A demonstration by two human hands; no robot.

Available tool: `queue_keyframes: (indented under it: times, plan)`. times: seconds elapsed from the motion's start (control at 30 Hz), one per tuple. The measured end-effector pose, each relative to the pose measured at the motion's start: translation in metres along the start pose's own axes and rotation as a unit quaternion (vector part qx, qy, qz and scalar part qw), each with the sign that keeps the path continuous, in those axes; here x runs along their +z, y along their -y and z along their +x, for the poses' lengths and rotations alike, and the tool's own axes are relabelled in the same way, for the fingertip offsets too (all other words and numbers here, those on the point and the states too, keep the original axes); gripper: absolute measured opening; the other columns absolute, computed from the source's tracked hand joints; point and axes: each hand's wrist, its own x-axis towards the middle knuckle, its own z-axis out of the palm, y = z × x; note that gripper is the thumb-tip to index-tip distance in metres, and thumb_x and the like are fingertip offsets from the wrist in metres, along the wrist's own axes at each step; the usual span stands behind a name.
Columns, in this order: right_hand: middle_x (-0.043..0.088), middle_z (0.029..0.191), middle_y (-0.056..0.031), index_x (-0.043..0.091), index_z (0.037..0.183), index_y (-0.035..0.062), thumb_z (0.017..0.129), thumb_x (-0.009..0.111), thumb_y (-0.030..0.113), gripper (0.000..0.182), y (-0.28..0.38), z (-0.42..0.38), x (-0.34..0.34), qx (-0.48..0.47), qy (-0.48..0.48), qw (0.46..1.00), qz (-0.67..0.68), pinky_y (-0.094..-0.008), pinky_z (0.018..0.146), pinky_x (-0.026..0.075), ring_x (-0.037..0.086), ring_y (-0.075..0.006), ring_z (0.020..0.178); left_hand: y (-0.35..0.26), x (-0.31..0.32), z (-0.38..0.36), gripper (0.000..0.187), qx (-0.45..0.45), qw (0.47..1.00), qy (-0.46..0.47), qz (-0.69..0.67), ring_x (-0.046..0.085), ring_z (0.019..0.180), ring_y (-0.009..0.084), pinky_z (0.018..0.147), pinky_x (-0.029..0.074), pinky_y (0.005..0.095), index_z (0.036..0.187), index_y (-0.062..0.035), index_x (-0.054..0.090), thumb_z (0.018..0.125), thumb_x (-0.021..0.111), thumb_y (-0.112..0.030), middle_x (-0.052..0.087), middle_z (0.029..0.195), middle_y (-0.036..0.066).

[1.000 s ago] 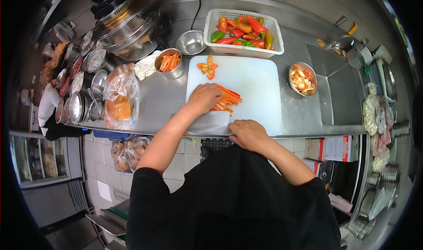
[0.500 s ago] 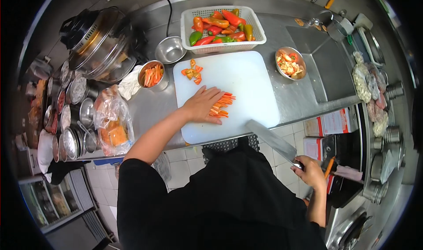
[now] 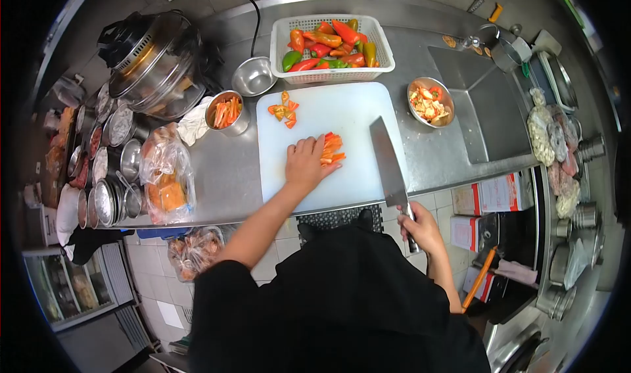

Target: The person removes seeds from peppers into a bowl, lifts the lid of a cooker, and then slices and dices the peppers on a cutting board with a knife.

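Observation:
My left hand (image 3: pixel 305 163) lies curled on the white cutting board (image 3: pixel 355 176), its fingers and thumb gathering a bunch of orange-red pepper strips (image 3: pixel 333 149). Part of the bunch is hidden under the hand. In my right hand (image 3: pixel 422 228) is a cleaver (image 3: pixel 389 166), gripped by its dark handle. Its broad blade points away from me over the board's right side, apart from the strips. Small pepper trimmings (image 3: pixel 284 111) sit near the board's upper left corner.
Behind the board stands a white basket (image 3: pixel 332 76) of whole peppers. To the left are a metal cup (image 3: pixel 246 120) of pepper strips and a steel bowl (image 3: pixel 254 76). A bowl (image 3: pixel 452 109) of pepper scraps stands right, beside the sink (image 3: pixel 490 126). Bagged food (image 3: pixel 169 176) lies far left.
My left hand has drawn the spread strips into a tighter bunch. My right hand has swung the cleaver up and leftward, from beyond the counter's edge to over the board.

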Motion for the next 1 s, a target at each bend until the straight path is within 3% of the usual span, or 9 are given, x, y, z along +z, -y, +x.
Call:
queue_keyframes:
  times: [0.03, 0.1, 0.13, 0.2, 0.3, 0.43, 0.6, 0.77, 1.0]
  plan:
    - [0.065, 0.079, -0.005, 0.063, 0.117, -0.0002, 0.096, 0.066, 0.015, 0.026, 0.008, 0.016, 0.0, -0.005, 0.005, 1.0, -0.001, -0.028, 0.055, 0.049, 0.058, -0.0111, 0.058, -0.013, 0.005, 0.006, 0.09, -0.082, 0.996, -0.01, 0.026, 0.055, 0.113, 0.0278, 0.095, 0.04, 0.0439, 0.139, -0.0055, 0.056, 0.072, 0.08, -0.061, 0.06, 0.119, 0.011]
    - [0.069, 0.086, -0.0173, 0.06, 0.118, -0.0029, 0.093, 0.065, 0.021, 0.034, 0.021, 0.048, 0.001, -0.024, -0.011, 0.976, -0.215, -0.0396, 0.065, 0.055, 0.068, -0.0264, 0.066, -0.03, 0.005, 0.014, 0.094, -0.124, 0.992, 0.005, 0.028, 0.054, 0.117, 0.0286, 0.097, 0.039, 0.0442, 0.14, -0.0051, 0.055, 0.07, 0.081, -0.061, 0.06, 0.124, 0.011]
    - [0.069, 0.086, -0.0173, 0.06, 0.118, -0.0029, 0.093, 0.065, 0.021, 0.034, 0.022, 0.061, 0.002, -0.029, -0.007, 0.976, -0.216, -0.0396, 0.065, 0.055, 0.068, -0.0264, 0.066, -0.037, 0.004, 0.017, 0.097, -0.163, 0.986, 0.025, 0.026, 0.053, 0.121, 0.0294, 0.099, 0.039, 0.0444, 0.142, -0.0046, 0.053, 0.068, 0.082, -0.062, 0.06, 0.13, 0.012]
    - [0.069, 0.096, -0.0286, 0.059, 0.115, -0.0056, 0.092, 0.063, 0.024, 0.038, 0.024, 0.081, 0.008, -0.178, -0.042, 0.905, -0.384, -0.0501, 0.08, 0.055, 0.07, -0.0426, 0.084, -0.041, -0.008, 0.02, 0.105, -0.168, 0.984, 0.041, 0.037, 0.051, 0.127, 0.0304, 0.103, 0.038, 0.0456, 0.147, -0.004, 0.047, 0.067, 0.083, -0.063, 0.057, 0.137, 0.014]
    - [0.068, 0.1, -0.0311, 0.059, 0.11, -0.006, 0.092, 0.061, 0.022, 0.033, 0.034, 0.087, 0.023, -0.18, -0.005, 0.903, -0.391, -0.0545, 0.087, 0.051, 0.066, -0.0482, 0.096, -0.031, -0.021, 0.024, 0.12, -0.184, 0.978, 0.097, 0.017, 0.045, 0.138, 0.0319, 0.111, 0.034, 0.0477, 0.155, -0.0026, 0.036, 0.065, 0.084, -0.067, 0.051, 0.148, 0.017]
    - [0.069, 0.099, -0.0308, 0.058, 0.106, -0.0058, 0.092, 0.061, 0.022, 0.031, 0.039, 0.085, 0.03, -0.197, 0.076, 0.899, -0.383, -0.0536, 0.085, 0.052, 0.067, -0.0469, 0.093, -0.03, -0.044, 0.048, 0.13, -0.211, 0.952, 0.224, 0.005, 0.037, 0.147, 0.031, 0.114, 0.032, 0.0502, 0.158, -0.0017, 0.03, 0.062, 0.083, -0.072, 0.042, 0.157, 0.016]
    - [0.069, 0.101, -0.031, 0.059, 0.109, -0.0067, 0.092, 0.061, 0.022, 0.034, 0.043, 0.082, 0.02, -0.175, 0.069, 0.909, -0.372, -0.053, 0.086, 0.052, 0.067, -0.0474, 0.095, -0.032, -0.028, 0.045, 0.13, -0.185, 0.958, 0.219, 0.019, 0.046, 0.136, 0.0291, 0.112, 0.034, 0.0484, 0.156, -0.0015, 0.033, 0.06, 0.083, -0.074, 0.052, 0.146, 0.014]
    - [0.069, 0.1, -0.0313, 0.059, 0.11, -0.0071, 0.092, 0.062, 0.023, 0.035, 0.037, 0.084, 0.018, -0.189, 0.009, 0.908, -0.374, -0.0533, 0.086, 0.052, 0.067, -0.0482, 0.095, -0.027, 0.0, 0.014, 0.12, -0.1, 0.993, 0.062, 0.024, 0.053, 0.124, 0.0287, 0.103, 0.039, 0.0455, 0.15, 0.0002, 0.039, 0.059, 0.089, -0.061, 0.057, 0.134, 0.014]
    - [0.068, 0.097, -0.0334, 0.058, 0.108, -0.007, 0.092, 0.06, 0.025, 0.036, 0.039, 0.072, 0.057, -0.189, 0.059, 0.908, -0.37, -0.0544, 0.086, 0.052, 0.067, -0.0491, 0.093, -0.026, -0.011, 0.016, 0.12, -0.12, 0.99, 0.078, 0.012, 0.052, 0.127, 0.0294, 0.106, 0.037, 0.0453, 0.15, 0.0014, 0.04, 0.059, 0.089, -0.06, 0.058, 0.135, 0.016]
